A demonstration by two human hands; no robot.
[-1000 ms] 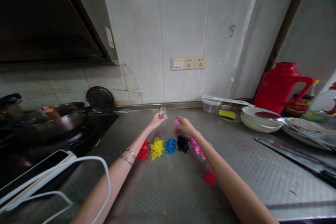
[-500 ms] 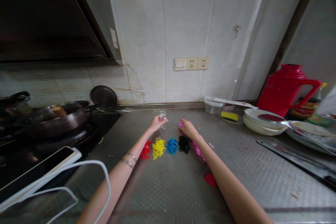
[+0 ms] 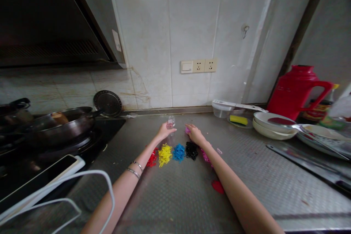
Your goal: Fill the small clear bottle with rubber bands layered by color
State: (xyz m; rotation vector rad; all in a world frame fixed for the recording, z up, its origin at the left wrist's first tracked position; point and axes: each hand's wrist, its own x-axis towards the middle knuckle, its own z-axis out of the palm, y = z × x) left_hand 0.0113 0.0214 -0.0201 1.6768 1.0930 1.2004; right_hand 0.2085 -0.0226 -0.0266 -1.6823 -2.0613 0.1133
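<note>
Nearest you, a white cable point(image 3: 94, 171) arcs beside your left forearm point(image 3: 120, 190), which wears two thin metal bracelets point(image 3: 134, 173). A flat red piece point(image 3: 218, 187) lies on the steel surface point(image 3: 170, 204) beside your right forearm point(image 3: 233, 190), and loose pink strands point(image 3: 205, 156) run beneath that arm.

Your hands stay apart, with a narrow gap between them, in almost the same place as half a second ago. Your left hand point(image 3: 166, 131) is just in front of a small clear glass jar point(image 3: 171, 120), which stands upright; you can't tell whether your fingers touch it. Your right hand point(image 3: 195, 134) rests at a small pink pile point(image 3: 187, 130), though whether it pinches anything is unclear.

Just in front of your hands lies a row of strands: a red pile point(image 3: 152, 158), a yellow pile point(image 3: 165, 155), a blue pile point(image 3: 178, 152) and a black pile point(image 3: 191, 150).

Farther off, a dark wok point(image 3: 61, 128) sits on the left, while white plates point(image 3: 270, 126) and a red thermos jug point(image 3: 294, 93) stand on the right, below a wall socket panel point(image 3: 199, 65).
</note>
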